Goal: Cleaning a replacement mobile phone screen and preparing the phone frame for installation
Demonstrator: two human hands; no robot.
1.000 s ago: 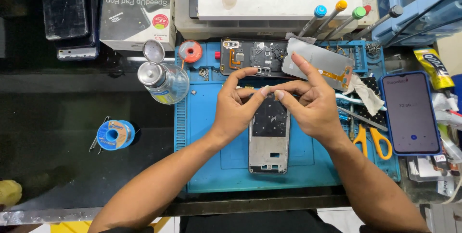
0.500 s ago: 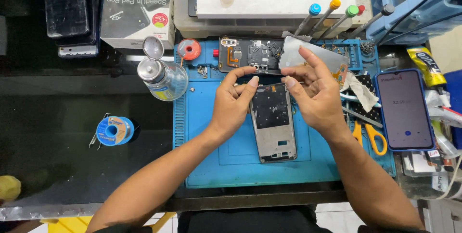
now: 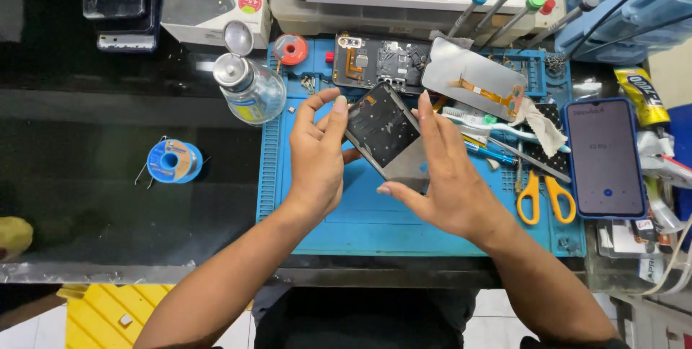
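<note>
Now both hands, left hand (image 3: 317,158); right hand (image 3: 443,183), hold tilted phone frame (image 3: 382,133)

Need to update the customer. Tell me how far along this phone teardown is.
Done: the back half with its boards lies opened at the top of the blue mat, and a silver panel with an orange flex lies apart beside it. In hand: left hand and right hand hold the dark phone frame, tilted, above the mat. Left: all parts are separate; nothing is reassembled.
</note>
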